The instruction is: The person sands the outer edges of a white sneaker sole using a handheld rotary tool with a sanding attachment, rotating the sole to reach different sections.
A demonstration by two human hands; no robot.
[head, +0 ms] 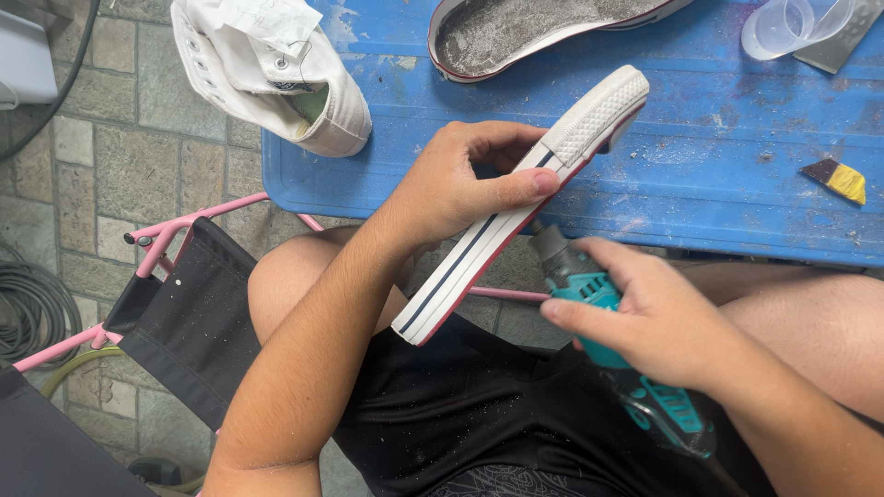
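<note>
A dusty blue table point(700, 175) carries a white shoe upper point(276, 69), a sole point(525, 32) and a clear cup point(783, 26).

Open room is found on the blue table point(700, 175) between the detached sole point(525, 202) held over its near edge and the yellow-tipped scraper point(838, 179). The far edge is crowded by a second sole point(525, 32), a white shoe upper point(276, 74) and a clear cup point(783, 26). Below, passage is blocked by the knees and the rotary tool point(599, 304).

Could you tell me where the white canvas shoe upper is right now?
In the head view the white upper lies top left, overhanging the blue table's left corner, apart from the left hand holding the sole.
</note>
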